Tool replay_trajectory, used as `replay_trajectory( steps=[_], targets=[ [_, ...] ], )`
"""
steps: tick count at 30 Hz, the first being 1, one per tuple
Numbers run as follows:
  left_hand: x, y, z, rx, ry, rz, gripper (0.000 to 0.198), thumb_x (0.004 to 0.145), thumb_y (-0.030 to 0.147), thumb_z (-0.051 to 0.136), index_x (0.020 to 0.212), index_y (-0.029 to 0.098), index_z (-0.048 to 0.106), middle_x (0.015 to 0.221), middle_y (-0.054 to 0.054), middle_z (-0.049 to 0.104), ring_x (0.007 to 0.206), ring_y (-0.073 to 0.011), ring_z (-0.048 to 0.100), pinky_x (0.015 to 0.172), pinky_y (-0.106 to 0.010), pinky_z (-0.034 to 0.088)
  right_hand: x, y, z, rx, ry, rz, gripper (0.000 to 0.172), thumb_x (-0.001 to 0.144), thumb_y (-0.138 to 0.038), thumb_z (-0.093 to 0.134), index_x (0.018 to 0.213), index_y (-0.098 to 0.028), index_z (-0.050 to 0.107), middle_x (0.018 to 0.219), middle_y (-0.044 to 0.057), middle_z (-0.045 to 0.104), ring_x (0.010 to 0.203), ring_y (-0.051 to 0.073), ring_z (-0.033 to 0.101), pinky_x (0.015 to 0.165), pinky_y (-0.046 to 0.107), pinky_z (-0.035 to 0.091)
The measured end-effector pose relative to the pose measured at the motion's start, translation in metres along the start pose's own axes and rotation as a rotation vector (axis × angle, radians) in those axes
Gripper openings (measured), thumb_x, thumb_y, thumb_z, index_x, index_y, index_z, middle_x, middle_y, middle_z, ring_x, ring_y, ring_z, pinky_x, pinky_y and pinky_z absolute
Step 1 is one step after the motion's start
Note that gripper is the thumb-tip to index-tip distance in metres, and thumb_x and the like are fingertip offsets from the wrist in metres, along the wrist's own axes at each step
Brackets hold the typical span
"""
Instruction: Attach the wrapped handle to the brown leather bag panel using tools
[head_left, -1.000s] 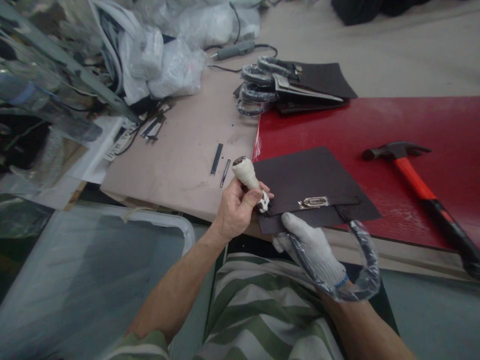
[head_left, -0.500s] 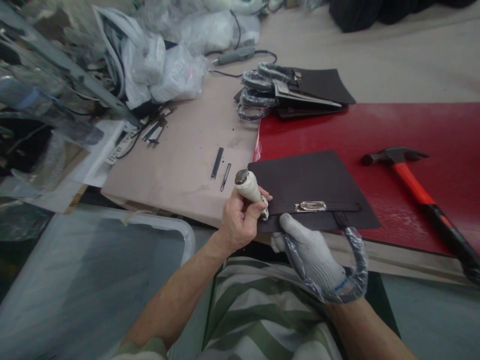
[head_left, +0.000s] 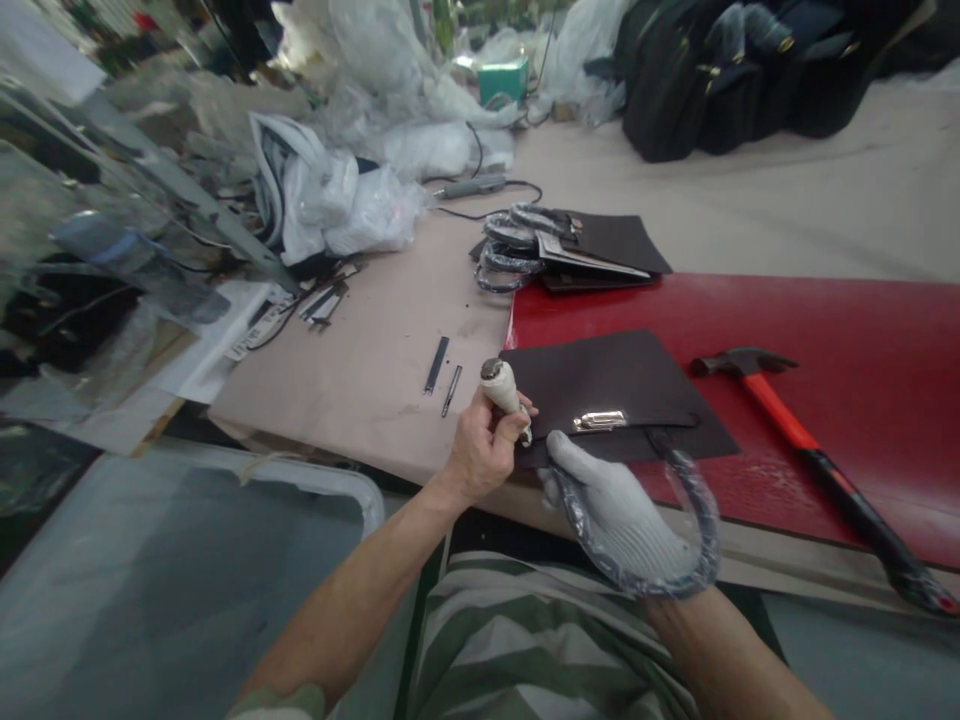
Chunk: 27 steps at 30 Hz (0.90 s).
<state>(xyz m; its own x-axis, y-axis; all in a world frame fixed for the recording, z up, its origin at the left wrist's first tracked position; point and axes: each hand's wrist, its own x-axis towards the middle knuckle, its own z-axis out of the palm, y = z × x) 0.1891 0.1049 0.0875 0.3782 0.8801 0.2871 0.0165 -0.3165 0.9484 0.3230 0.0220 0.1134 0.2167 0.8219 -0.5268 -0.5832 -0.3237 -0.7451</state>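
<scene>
My left hand [head_left: 480, 455] is bare and wrapped round a tape-bound tool handle [head_left: 502, 388], its tip down at the left edge of a dark brown leather bag panel [head_left: 600, 375]. The panel lies on a red mat [head_left: 825, 330] and carries a silver metal clasp [head_left: 600, 421] on a strap. My right hand [head_left: 622, 505], in a white knit glove, grips the panel's near edge, with a plastic-wrapped curved bag handle [head_left: 701, 525] looping round the wrist.
A hammer [head_left: 795, 435] with an orange and black handle lies on the red mat to the right. A stack of similar bag panels [head_left: 577, 250] sits further back. Small metal strips [head_left: 437, 363], plastic bags [head_left: 352, 200] and a corded tool [head_left: 469, 187] lie on the beige tabletop. A grey bin [head_left: 187, 570] stands at lower left.
The view has tilted up, showing more of the far table and dark bags. Both hands keep their grips; the panel and hands sit slightly lower and nearer the table edge.
</scene>
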Motion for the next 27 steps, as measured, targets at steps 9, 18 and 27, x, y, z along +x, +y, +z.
replay_trajectory(
  steps=[9, 18, 27],
  targets=[
    [0.002, -0.031, 0.008, 0.145, -0.05, 0.11, 0.019, 0.097, 0.034, 0.059, 0.106, 0.017, 0.06, 0.096, -0.011, 0.075, 0.082, -0.0201, 0.072, 0.075, -0.032, 0.058, -0.01, 0.013, -0.018, 0.277, -0.092, 0.174, 0.039, 0.06, -0.038, 0.097, 0.08, -0.014, 0.073, 0.078, 0.006, 0.072, 0.06, 0.014, 0.064, 0.055, 0.026, 0.057],
    [-0.008, -0.036, 0.01, 0.319, -0.112, 0.291, 0.02, 0.096, 0.035, 0.058, 0.107, 0.018, 0.06, 0.098, -0.011, 0.068, 0.085, -0.0223, 0.067, 0.081, -0.037, 0.055, -0.059, 0.041, -0.076, 0.258, 0.047, 0.3, 0.035, 0.06, -0.034, 0.093, 0.087, -0.018, 0.076, 0.081, 0.007, 0.074, 0.061, 0.017, 0.066, 0.058, 0.029, 0.056],
    [-0.01, -0.035, 0.012, 0.35, -0.079, 0.324, 0.023, 0.099, 0.036, 0.058, 0.11, 0.016, 0.062, 0.098, -0.012, 0.068, 0.085, -0.0217, 0.067, 0.081, -0.036, 0.056, -0.068, -0.076, -0.166, -1.174, 0.473, -0.132, 0.052, 0.078, -0.06, 0.058, 0.107, -0.021, 0.075, 0.09, 0.015, 0.073, 0.081, 0.036, 0.068, 0.076, 0.048, 0.052]
  ],
)
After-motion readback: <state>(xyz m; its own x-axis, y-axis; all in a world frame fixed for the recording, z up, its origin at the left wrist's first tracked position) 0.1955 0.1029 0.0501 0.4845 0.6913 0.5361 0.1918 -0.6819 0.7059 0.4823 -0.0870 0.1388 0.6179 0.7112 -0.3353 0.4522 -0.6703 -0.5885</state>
